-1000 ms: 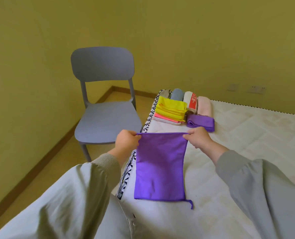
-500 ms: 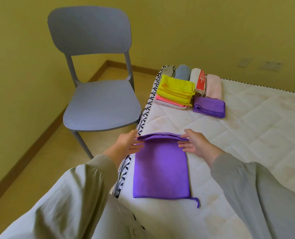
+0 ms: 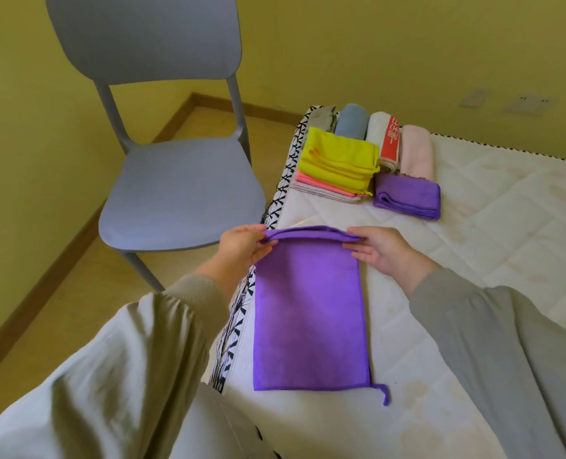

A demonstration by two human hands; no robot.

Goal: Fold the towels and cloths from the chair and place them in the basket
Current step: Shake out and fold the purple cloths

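1. Purple cloth (image 3: 308,309) lies flat along the side edge of the mattress (image 3: 473,243). Its far end is raised into a small fold.
2. The left hand (image 3: 242,250) pinches the fold's outer corner, right at the mattress edge. The right hand (image 3: 379,251) pinches the other corner, further in on the mattress.
3. Likely step: bringing the far end toward the near end to halve the cloth. Uneven travel of the two hands would skew the fold and leave the edges mismatched.
4. One long side of the cloth runs over the mattress's patterned border. A tug outward could slide that side off the mattress, so the fold would have to be redone.
5. A small loop sticks out at the cloth's near corner, inward on the mattress. It may poke out of the finished fold unless tucked in.
6. At the mattress's far corner sit a folded purple cloth (image 3: 407,197), a yellow stack (image 3: 338,160) and rolled towels (image 3: 351,120). A loose fold added there could topple or spread.
7. The seat of the chair (image 3: 182,193) beside the mattress shows no cloths.
8. No basket is in view, so the piles face a carry during which they could come undone.
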